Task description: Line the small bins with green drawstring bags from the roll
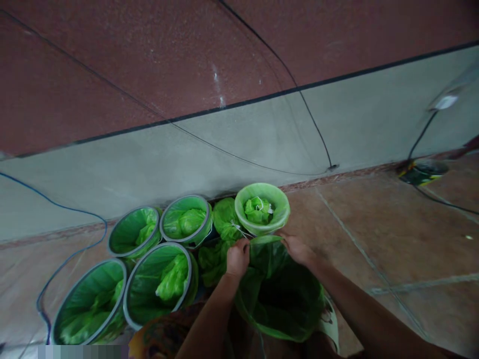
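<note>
A wide-mouthed green bag (277, 324) hangs open in front of me, its inside dark. On the left side of its far edge, my left hand (238, 257) is closed with the fingers pinched on the material. My right hand (297, 249) grips the same edge farther right. Just beyond both hands stands a bucket (286, 212) lined with pale green material, with a bunched green bundle (259, 210) and a white string inside. Tied green bags (224, 219) lie left of that bucket. Whether a bucket stands under the held bag is hidden.
Several grey-rimmed buckets (126, 294) with green liners stand at the left, bunched green material inside. A blue cable (62, 204) runs along the left floor. Black cables (316, 124) hang on the wall (239, 134). A dark container (422, 172) sits at the right by the wall.
</note>
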{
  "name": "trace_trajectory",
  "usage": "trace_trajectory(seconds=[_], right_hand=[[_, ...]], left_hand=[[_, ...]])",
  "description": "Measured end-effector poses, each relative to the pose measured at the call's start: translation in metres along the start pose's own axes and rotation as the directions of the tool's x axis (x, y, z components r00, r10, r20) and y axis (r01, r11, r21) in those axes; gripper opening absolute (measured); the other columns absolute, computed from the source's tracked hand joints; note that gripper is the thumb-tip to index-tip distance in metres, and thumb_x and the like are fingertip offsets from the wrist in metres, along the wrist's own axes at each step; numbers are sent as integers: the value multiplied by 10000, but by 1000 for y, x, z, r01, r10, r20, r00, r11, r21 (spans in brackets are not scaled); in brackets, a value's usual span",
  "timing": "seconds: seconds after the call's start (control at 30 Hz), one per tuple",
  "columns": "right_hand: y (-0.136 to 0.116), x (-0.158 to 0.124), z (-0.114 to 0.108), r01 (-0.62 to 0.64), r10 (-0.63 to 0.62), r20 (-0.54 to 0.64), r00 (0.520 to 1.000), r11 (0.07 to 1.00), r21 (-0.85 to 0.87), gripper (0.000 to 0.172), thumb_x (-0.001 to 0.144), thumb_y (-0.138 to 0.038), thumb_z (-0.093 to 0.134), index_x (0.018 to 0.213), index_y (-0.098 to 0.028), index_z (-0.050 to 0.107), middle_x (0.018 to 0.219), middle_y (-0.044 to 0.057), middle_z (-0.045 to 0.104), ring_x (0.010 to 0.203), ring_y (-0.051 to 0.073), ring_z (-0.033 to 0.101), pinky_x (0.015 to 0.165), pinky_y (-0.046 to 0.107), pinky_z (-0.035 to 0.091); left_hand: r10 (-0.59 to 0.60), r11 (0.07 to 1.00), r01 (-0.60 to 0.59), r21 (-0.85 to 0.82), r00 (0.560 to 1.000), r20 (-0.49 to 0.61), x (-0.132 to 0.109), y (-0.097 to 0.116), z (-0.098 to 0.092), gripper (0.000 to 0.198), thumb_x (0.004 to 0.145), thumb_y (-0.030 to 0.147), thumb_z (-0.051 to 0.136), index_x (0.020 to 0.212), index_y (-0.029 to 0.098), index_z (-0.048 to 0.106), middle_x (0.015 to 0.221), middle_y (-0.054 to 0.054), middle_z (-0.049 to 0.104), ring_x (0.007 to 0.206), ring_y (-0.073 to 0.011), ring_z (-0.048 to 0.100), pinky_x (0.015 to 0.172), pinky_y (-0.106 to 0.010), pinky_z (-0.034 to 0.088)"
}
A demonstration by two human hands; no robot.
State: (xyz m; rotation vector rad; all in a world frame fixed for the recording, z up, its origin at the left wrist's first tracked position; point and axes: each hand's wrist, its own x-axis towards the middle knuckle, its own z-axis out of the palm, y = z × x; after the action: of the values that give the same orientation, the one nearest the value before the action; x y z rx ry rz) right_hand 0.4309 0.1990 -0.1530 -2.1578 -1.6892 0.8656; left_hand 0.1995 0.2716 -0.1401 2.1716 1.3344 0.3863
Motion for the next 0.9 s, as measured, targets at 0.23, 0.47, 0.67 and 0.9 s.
trace_trajectory(seconds=[0.23,0.47,0.67,0.9], right_hand=[[3,1,-2,-93,94,21,995,994,-59,358,952,-225,369,1201,-151,616,1115,160,711,1079,257,651,936,354,453],[-40,9,-29,33,-47,-97,994,988,-148,421,913,-322,500,1294,-160,577,1226,161,657,1111,260,622,953,348,443],[-56,36,-9,252,-250,26,968,962,-104,253,910,-273,498,974,-193,730,952,74,738,907,212,658,839,307,468],[-29,32,4,175,-186,-37,982,964,-200,340,850,-115,471,1112,-147,686,1081,133,706,1003,264,632,893,363,454]], left_hand=[[23,971,-79,225,970,241,-28,-6,-10,312,813,23,451,914,184,699,1199,-101,644,1067,-198,632,951,-321,485],[-153,977,139,-163,985,-80,-19,11,-20,354,742,72,600,1067,183,684,1312,-90,594,1198,-206,564,1040,-338,434],[-289,957,285,48,935,206,12,16,-16,382,987,309,342,985,160,694,1003,-104,725,958,-196,670,875,-298,475],[-305,941,242,236,909,285,-6,0,-9,332,902,309,503,1185,207,643,1117,-89,716,1056,-219,650,879,-281,464]])
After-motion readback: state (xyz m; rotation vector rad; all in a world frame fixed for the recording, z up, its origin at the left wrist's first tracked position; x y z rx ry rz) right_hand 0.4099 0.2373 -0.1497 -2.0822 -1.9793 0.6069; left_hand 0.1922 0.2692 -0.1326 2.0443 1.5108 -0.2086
